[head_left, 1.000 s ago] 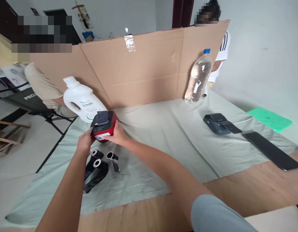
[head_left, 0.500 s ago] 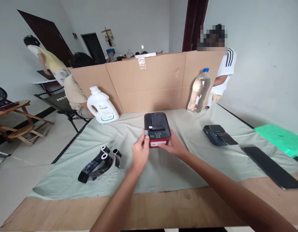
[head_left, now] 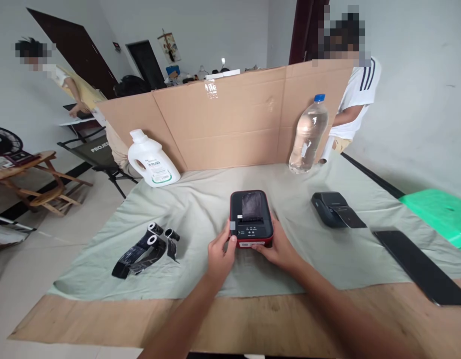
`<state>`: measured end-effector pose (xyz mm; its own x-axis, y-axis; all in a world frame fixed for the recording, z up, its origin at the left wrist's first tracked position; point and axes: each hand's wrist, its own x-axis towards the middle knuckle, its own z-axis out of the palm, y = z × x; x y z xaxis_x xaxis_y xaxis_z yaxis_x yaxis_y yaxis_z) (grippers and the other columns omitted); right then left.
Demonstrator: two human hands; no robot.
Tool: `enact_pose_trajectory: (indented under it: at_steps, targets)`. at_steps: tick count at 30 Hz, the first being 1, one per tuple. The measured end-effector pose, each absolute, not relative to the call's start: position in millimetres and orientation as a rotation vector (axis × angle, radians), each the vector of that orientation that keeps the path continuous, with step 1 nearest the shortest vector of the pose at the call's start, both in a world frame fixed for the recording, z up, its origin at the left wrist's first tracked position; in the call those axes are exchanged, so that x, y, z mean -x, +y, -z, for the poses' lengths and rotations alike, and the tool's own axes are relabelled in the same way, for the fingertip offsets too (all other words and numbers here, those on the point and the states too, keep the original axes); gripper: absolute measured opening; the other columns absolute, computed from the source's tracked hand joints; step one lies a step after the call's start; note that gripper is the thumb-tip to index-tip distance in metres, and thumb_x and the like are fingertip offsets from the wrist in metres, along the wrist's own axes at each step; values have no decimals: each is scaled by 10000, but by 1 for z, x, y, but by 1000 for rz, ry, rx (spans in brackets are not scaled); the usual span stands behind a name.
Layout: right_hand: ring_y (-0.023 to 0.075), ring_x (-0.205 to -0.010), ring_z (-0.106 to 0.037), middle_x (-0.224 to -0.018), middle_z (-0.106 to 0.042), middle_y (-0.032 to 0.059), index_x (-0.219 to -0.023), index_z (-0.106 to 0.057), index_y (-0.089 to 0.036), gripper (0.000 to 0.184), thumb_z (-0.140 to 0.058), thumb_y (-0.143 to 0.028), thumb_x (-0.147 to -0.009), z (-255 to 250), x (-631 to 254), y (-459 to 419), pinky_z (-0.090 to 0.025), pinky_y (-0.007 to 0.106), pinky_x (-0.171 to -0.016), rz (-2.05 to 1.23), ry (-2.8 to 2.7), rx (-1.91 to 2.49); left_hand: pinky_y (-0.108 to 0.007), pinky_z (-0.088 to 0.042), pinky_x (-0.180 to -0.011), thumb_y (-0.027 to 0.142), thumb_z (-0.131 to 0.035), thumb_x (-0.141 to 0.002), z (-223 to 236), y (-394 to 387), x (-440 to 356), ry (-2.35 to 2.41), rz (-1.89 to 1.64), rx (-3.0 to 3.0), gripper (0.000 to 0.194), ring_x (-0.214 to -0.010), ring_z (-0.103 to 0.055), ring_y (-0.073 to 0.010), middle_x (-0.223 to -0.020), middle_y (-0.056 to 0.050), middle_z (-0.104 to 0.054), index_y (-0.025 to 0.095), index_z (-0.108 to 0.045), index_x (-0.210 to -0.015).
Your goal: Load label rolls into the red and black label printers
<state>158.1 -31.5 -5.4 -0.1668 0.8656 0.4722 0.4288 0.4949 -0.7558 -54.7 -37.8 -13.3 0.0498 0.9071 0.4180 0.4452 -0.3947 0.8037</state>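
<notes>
A small black-and-red label printer [head_left: 252,218] is between my two hands at the middle of the cloth. A dark strip stands out of the slot on its top. My left hand [head_left: 221,252] grips its left side, thumb at the near corner. On the other side, my right hand [head_left: 281,248] is closed round the near right corner, with the thumb along the front face by a white label. Left of the printer lie several black ribbon rolls [head_left: 146,252] with loose ends. A second black device [head_left: 333,208], with a dark strip coming out, rests to the right.
A white jug [head_left: 153,159] and a clear bottle [head_left: 310,133] stand before a cardboard screen [head_left: 223,124]. A flat black tablet-like slab [head_left: 423,267] lies at the right. Beyond the table are a green stool [head_left: 436,212] and people behind the screen.
The printer and both hands have come nearer and slightly to the right in view. My hands keep their hold on it. The person at the far left has shifted left.
</notes>
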Motion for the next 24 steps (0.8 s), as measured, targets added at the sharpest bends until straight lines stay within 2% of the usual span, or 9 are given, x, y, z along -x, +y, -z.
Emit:
enact_pose_trajectory:
  at_steps: [6,11,14,17,20,24]
  targets:
    - [375,-1361,-522,-1488,-526,173,-1553,-328,-223,890,-717,-581,-837,8,-158,-34,-424,561,-1134,-561,-1789,1122,-416,-519,-1121,464,-438,-1030,14,-37,54,1337,-1306,-1822,483,-1297,-640,-280,-1363,-84,-689,209,-656,-1378]
    - [374,-1360,-520,-1488,-526,169,-1555,-338,-217,875,-699,-589,-850,15,-160,-30,-426,566,-1130,-550,-1810,1163,-410,-547,-1087,423,-446,-1038,15,-35,53,1318,-1296,-1811,459,-1287,-647,-279,-1381,-97,-676,201,-643,-1387]
    - [391,-1396,-477,-1543,-465,178,-1608,-245,-225,991,-729,-602,-828,22,-161,-30,-402,595,-1144,-477,-1801,1165,-388,-573,-1039,354,-474,-1036,16,-32,53,1311,-1390,-1899,433,-1283,-647,-256,-1406,-113,-656,199,-603,-1419]
    - [418,-1451,-387,-1634,-325,193,-1651,-116,-232,1079,-719,-605,-837,23,-163,-33,-375,633,-1152,-315,-1788,1209,-389,-585,-991,278,-560,-997,14,-29,55,1263,-1580,-2090,359,-1210,-672,-241,-1301,-112,-712,204,-641,-1339]
    - [391,-1437,-388,-1634,-341,163,-1660,-94,-255,953,-629,-527,-920,15,-169,-34,-370,618,-1158,-213,-1837,1199,-380,-585,-965,239,-555,-993,10,-26,56,1202,-1614,-2171,246,-1119,-693,-221,-1169,-99,-741,202,-687,-1198]
    - [362,-1408,-402,-1560,-462,124,-1644,-189,-267,740,-493,-440,-991,4,-177,-28,-349,604,-1167,-172,-1913,1174,-350,-569,-961,239,-442,-1023,9,-22,58,1130,-1535,-2273,317,-1123,-683,-214,-1182,-117,-712,186,-656,-1251]
